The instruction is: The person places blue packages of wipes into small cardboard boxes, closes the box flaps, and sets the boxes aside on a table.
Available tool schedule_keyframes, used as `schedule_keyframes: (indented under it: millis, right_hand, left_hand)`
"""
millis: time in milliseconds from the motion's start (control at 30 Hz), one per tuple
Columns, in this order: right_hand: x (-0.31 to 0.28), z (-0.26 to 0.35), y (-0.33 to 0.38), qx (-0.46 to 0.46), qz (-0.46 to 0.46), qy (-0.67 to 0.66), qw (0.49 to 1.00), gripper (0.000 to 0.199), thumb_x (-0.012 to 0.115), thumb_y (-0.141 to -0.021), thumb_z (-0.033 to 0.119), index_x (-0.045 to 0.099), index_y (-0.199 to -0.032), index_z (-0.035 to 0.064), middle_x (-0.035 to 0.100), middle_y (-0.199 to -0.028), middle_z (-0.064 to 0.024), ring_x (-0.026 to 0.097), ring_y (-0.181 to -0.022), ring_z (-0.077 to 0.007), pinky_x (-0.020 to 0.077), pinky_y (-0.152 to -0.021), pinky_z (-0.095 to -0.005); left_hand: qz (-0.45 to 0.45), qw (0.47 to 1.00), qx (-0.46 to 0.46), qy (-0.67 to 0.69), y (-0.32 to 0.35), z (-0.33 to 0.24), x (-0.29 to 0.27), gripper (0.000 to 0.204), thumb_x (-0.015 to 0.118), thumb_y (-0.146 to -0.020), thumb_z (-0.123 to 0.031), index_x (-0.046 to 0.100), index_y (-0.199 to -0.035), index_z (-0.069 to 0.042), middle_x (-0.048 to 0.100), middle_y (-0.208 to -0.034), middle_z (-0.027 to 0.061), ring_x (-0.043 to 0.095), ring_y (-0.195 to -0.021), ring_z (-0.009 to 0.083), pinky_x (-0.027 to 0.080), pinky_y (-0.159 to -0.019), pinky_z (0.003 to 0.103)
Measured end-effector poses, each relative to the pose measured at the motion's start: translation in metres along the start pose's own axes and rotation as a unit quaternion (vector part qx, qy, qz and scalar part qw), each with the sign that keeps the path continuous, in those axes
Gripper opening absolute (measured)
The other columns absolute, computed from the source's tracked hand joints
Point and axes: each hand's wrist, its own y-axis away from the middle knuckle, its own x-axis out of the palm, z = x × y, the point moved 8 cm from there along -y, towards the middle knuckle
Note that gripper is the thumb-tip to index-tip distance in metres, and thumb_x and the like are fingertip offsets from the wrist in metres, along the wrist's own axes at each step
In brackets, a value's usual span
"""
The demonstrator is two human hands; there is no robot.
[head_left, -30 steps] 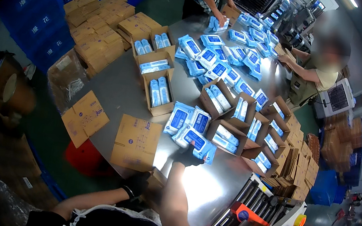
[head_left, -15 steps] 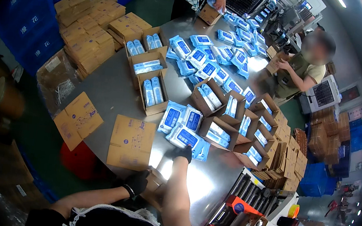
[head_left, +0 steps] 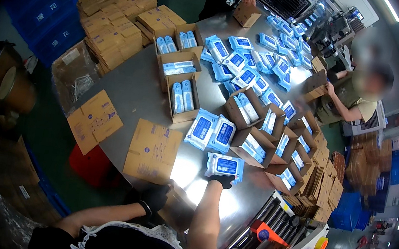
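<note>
Landmark: blue-and-white soft pack [head_left: 224, 166] with a dark blue rectangular label, lying flat on the steel table [head_left: 133, 89] near its near edge. Just beyond it, two like packs [head_left: 211, 131] lie side by side. To the pack's left, a flattened brown carton [head_left: 153, 151] bearing a small round blue mark; farther left, a second flat carton [head_left: 94, 120] overhangs the table edge. Beyond and left of the pack, a row of open brown cartons [head_left: 178, 78] holds upright blue packs. To its right, more open cartons [head_left: 259, 133] stand packed in a diagonal line, with loose packs [head_left: 265, 57] scattered past them. Right hand [head_left: 222, 180], black-gloved, forearm extended straight forward, fingers curled onto the pack's near edge, gripping it. Left hand [head_left: 153, 197], black-gloved, rests at the table's near edge, left of the pack; whether it is closed cannot be told. Surface: bright reflective metal. Room: stacked sealed cartons [head_left: 118, 11] and blue crates [head_left: 52, 12] far left of the pack; two other people [head_left: 352, 92] work at the far side.
</note>
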Motion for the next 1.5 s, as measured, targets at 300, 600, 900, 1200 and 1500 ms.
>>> schedule_keyframes:
  millis: [300, 600, 900, 1200, 1500]
  right_hand:
    - [0.028, -0.032, -0.045, 0.171, 0.163, 0.065, 0.97, 0.06, 0.051, -0.086, 0.059, 0.052, -0.127, 0.0147, 0.061, -0.12, -0.0048, 0.056, -0.111, -0.0311, 0.0391, -0.097, -0.0507]
    - [0.024, 0.095, 0.059, 0.127, 0.383, 0.026, 0.914, 0.065, 0.069, -0.079, 0.038, 0.045, -0.131, 0.0064, 0.054, -0.127, -0.0113, 0.055, -0.111, -0.0308, 0.0455, -0.095, -0.047]
    - [-0.042, 0.14, 0.191, -0.243, 0.395, 0.788, 0.405, 0.084, 0.083, -0.059, 0.038, 0.047, -0.128, 0.0062, 0.059, -0.104, -0.0168, 0.059, -0.092, -0.0334, 0.0484, -0.077, -0.0388]
    - [-0.062, 0.133, 0.226, -0.45, 0.422, 0.718, 0.323, 0.067, 0.066, -0.078, 0.046, 0.05, -0.134, 0.0134, 0.049, -0.123, -0.0239, 0.046, -0.114, -0.0406, 0.0344, -0.097, -0.0521]
    - [-0.081, 0.112, 0.18, -0.172, 0.544, 0.649, 0.504, 0.049, 0.077, -0.072, 0.029, 0.054, -0.106, 0.0026, 0.061, -0.108, -0.0165, 0.063, -0.09, -0.0297, 0.052, -0.08, -0.037]
  left_hand:
    - [0.016, 0.998, 0.059, 0.02, -0.001, -0.015, 0.006, 0.024, 0.049, -0.089, -0.011, 0.055, -0.111, -0.008, 0.062, -0.098, 0.0215, 0.061, -0.09, 0.0374, 0.048, -0.075, 0.047]
    - [0.038, 0.991, 0.105, -0.074, -0.046, -0.058, 0.03, 0.031, 0.05, -0.08, -0.011, 0.054, -0.111, -0.009, 0.055, -0.117, 0.0169, 0.054, -0.108, 0.0348, 0.047, -0.087, 0.045]
    - [0.152, 0.942, 0.268, -0.135, -0.056, -0.13, 0.033, 0.029, 0.063, -0.079, -0.03, 0.066, -0.101, -0.011, 0.068, -0.098, 0.0135, 0.065, -0.091, 0.0322, 0.05, -0.081, 0.041]
    - [0.174, 0.944, 0.276, -0.043, -0.048, -0.092, 0.063, 0.03, 0.058, -0.079, -0.021, 0.056, -0.102, -0.002, 0.062, -0.09, 0.0205, 0.06, -0.085, 0.038, 0.047, -0.077, 0.046]
    - [0.269, 0.867, 0.372, -0.195, -0.009, -0.131, 0.093, 0.023, 0.059, -0.084, -0.023, 0.062, -0.102, -0.011, 0.065, -0.098, 0.0124, 0.063, -0.089, 0.0317, 0.05, -0.077, 0.042]
